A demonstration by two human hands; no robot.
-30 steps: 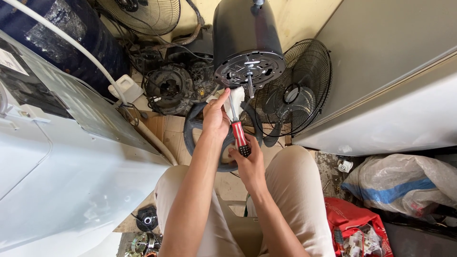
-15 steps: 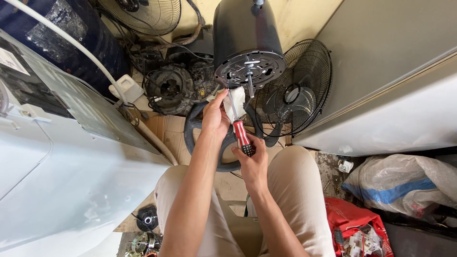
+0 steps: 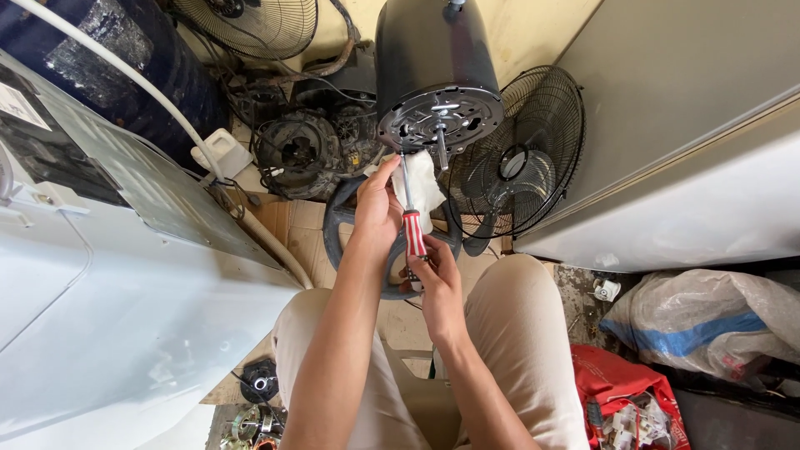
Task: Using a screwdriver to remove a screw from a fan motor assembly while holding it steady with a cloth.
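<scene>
Left hand: the left hand (image 3: 377,212) is raised in front of the person's knees, fingers bent, and it is grasping a white cloth (image 3: 422,187) together with the upper part of the screwdriver shaft; the forearm goes up from the lower edge of the view.

Right hand: the right hand (image 3: 435,279) is lower, just under the left one, and it is closed around the bottom of the red handle; the wrist is bent a little upward.

Screwdriver: the screwdriver (image 3: 413,227) stands almost upright between the two hands, red handle below, metal shaft above; its tip reaches the edge of the round metal plate of the motor.

Fan motor: the black fan motor (image 3: 433,75) is directly above the hands, its round plate with holes turned toward the person, a short axle coming out of the middle.

Fan guards: one black wire guard (image 3: 533,162) leans just beside the motor on the right; another guard (image 3: 250,25) is at the top left.

Red bag: a red bag (image 3: 608,383) lies open on the floor at the right, with small pale parts inside; I cannot tell what kind.

Plastic sack: a whitish sack (image 3: 708,321) with a blue stripe lies near the red bag; its content is hidden.

Legs: the person's knees are in beige trousers (image 3: 525,333).
</scene>
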